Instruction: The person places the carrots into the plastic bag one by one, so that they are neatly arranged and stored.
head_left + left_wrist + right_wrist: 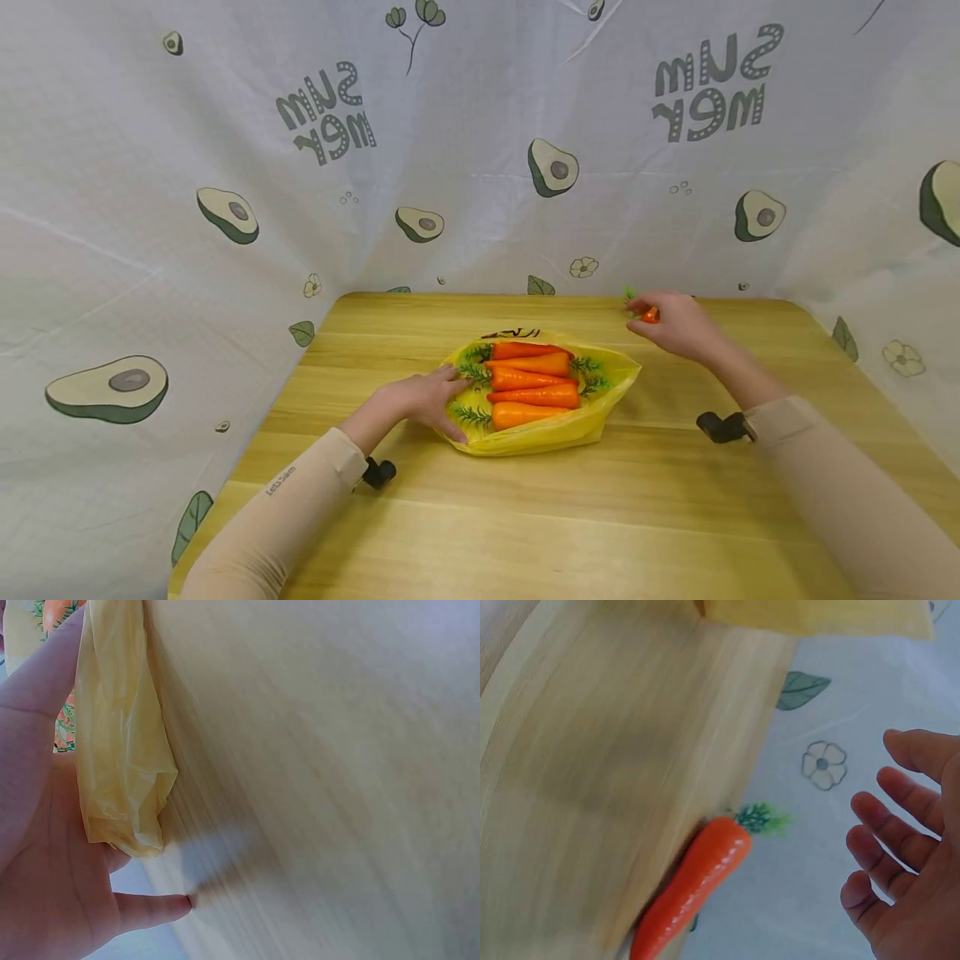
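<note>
A yellow plastic bag (540, 440) lies on the table with its mouth spread wide, and several orange carrots (532, 390) with green tops lie side by side in it. My left hand (429, 402) is at the bag's left end, thumb and fingers spread apart; in the left wrist view the yellow plastic (120, 750) covers some fingertips. At the back right, my right hand (675, 323) is beside a single orange carrot (694, 885). The right wrist view shows that carrot lying on the table, apart from the loosely bent fingers (889, 817).
The wooden table (525, 525) ends at the back against a pale curtain (480, 150) printed with avocados, leaves and flowers. The single carrot lies near the table's edge. A black wrist camera (379, 473) sits on the left sleeve, another black camera (722, 427) on the right.
</note>
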Motion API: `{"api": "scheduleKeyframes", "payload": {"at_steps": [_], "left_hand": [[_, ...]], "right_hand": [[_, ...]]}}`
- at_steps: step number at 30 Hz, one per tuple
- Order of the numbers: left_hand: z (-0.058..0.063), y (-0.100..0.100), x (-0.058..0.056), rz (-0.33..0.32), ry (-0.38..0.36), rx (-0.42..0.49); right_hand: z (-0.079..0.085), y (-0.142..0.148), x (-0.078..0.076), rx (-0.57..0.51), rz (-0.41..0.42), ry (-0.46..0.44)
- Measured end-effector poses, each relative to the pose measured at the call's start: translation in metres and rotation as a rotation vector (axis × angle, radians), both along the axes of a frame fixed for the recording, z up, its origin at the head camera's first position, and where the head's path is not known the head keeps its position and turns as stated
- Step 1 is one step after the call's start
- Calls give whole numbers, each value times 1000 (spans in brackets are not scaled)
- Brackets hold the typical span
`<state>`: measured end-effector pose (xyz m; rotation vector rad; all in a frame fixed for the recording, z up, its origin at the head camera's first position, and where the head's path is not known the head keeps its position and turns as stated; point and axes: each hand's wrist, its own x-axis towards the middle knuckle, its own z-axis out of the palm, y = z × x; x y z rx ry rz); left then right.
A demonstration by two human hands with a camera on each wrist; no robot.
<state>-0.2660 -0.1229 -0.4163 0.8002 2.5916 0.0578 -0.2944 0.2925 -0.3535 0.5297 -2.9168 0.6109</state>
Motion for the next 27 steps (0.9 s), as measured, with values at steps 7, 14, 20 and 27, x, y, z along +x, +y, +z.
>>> {"api": "scheduleKeyframes", "payload": {"at_steps": [7, 14, 20, 27], "left_hand": [[-2, 0, -1, 9, -11, -7], [-5, 0, -5, 6, -6, -12], [-7, -1, -6, 3, -2, -13], [-2, 0, -4, 7, -10, -11]], "right_hand": [[-10, 19, -15, 9, -47, -39], [-19, 32, -30, 12, -96, -90], [-25, 40, -39, 32, -127, -128], [-35, 47, -48, 60, -157, -164]]}}
